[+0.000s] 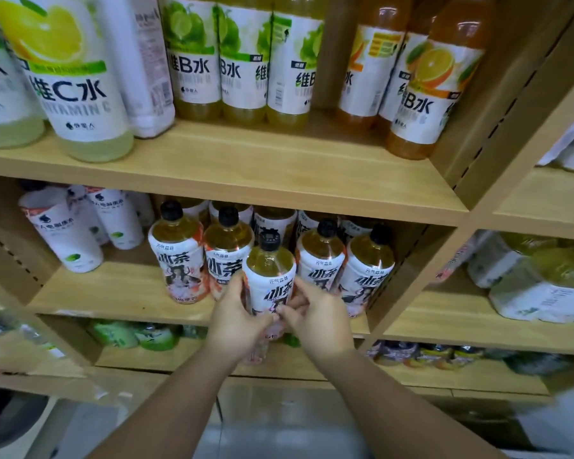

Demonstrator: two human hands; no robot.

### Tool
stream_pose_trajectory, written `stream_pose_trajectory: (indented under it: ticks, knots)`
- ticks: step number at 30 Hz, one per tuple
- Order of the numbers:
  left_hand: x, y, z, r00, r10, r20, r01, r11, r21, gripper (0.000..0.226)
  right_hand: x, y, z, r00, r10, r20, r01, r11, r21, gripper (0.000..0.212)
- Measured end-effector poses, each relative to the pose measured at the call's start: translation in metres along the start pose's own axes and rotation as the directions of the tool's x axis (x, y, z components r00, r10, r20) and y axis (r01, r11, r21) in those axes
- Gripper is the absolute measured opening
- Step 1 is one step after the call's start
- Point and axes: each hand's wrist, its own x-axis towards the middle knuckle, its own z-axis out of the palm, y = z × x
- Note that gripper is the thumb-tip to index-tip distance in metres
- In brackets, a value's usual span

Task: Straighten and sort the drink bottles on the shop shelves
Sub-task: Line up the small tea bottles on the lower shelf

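Tea bottle [268, 276], black-capped, amber above a white label: upright just below the centre of the frame, clear of the board and out in front of the edge of the middle shelf [120, 293]. Clasped from both sides. Left hand [236, 318] wrapped round the bottle's left flank, fingers curled onto the label. Right hand [318, 321] on the right flank, fingers bent, tips pinching the lower part of the label. Both forearms reaching up from the bottom of the frame.

Just behind, on that shelf, four matching bottles [227, 260] in a row: two left of the held one, two right of it, with a gap between the pairs. More of the kind further back, partly hidden. Further left on the same board, white-wrapped bottles [67, 236].

Above, on the top shelf [279, 167]: lime-label bottles [196, 54] at upper centre, orange-label bottles [424, 94] at upper right, a large lemon-label bottle [77, 84] at upper left. Below, at lower left, green bottles [140, 337], blurred. At the right edge, in the neighbouring bay, shrink-wrapped packs [540, 286].
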Motion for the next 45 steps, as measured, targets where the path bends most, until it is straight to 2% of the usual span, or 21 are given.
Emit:
stream_pose_trajectory:
  ticks: [2, 5, 7, 9, 13, 17, 23, 30, 36, 38, 41, 43, 45]
  knots:
    - [0.002, 0.000, 0.008, 0.998, 0.049, -0.047, -0.047, 0.998, 0.050, 0.081, 0.002, 0.000, 0.001, 1.000, 0.002, -0.019, -0.003, 1.000, -0.026, 0.034]
    - [0.000, 0.007, 0.015, 0.981, 0.119, -0.156, -0.085, 0.974, 0.209, 0.077, 0.003, 0.004, 0.002, 0.997, 0.036, -0.074, -0.039, 0.999, -0.036, 0.044]
    - [-0.002, 0.011, 0.016, 0.972, 0.112, -0.205, -0.046, 0.952, 0.304, 0.073, 0.002, 0.004, 0.000, 0.995, 0.053, -0.079, -0.056, 0.998, -0.037, 0.046]
    - [-0.004, 0.011, 0.015, 0.975, 0.079, -0.209, -0.002, 0.939, 0.344, 0.060, 0.001, 0.000, -0.004, 0.996, 0.040, -0.082, -0.043, 0.998, -0.038, 0.051]
    - [-0.004, 0.008, 0.009, 0.970, 0.085, -0.226, 0.011, 0.918, 0.395, 0.039, 0.000, -0.017, -0.020, 0.992, -0.057, -0.111, 0.057, 0.998, -0.001, 0.081]
    - [0.001, 0.009, 0.009, 0.977, 0.104, -0.184, -0.011, 0.895, 0.446, 0.023, 0.011, -0.029, -0.033, 0.976, -0.193, -0.098, 0.186, 0.980, -0.073, 0.078]
    - [0.014, 0.008, 0.009, 0.991, 0.086, -0.105, -0.001, 0.779, 0.627, 0.036, 0.015, -0.035, -0.034, 0.970, -0.236, -0.061, 0.211, 0.936, -0.282, 0.062]
    - [0.023, 0.018, 0.008, 0.995, 0.073, -0.064, -0.001, 0.668, 0.744, 0.032, 0.026, -0.043, -0.032, 0.983, -0.182, 0.014, 0.170, 0.886, -0.431, 0.067]
    - [0.029, 0.018, 0.001, 0.994, 0.077, -0.072, 0.002, 0.667, 0.745, 0.039, 0.031, -0.045, -0.035, 0.988, -0.156, 0.003, 0.144, 0.907, -0.395, 0.061]
    - [0.021, 0.012, -0.002, 0.976, 0.176, -0.125, -0.031, 0.690, 0.723, 0.041, 0.030, -0.044, -0.037, 0.986, -0.166, 0.016, 0.159, 0.905, -0.394, 0.065]
    - [0.004, 0.003, -0.018, 0.885, 0.357, -0.297, -0.110, 0.783, 0.612, 0.044, 0.028, -0.046, -0.041, 0.978, -0.204, -0.037, 0.170, 0.892, -0.419, 0.071]
    - [-0.004, 0.000, -0.032, 0.819, 0.340, -0.462, -0.069, 0.858, 0.509, 0.056, 0.028, -0.050, -0.044, 0.969, -0.233, -0.079, 0.169, 0.863, -0.476, 0.071]
    - [-0.006, -0.001, -0.047, 0.777, 0.244, -0.580, 0.028, 0.908, 0.419, 0.087, 0.028, -0.051, -0.042, 0.948, -0.293, -0.122, 0.173, 0.800, -0.575, 0.073]
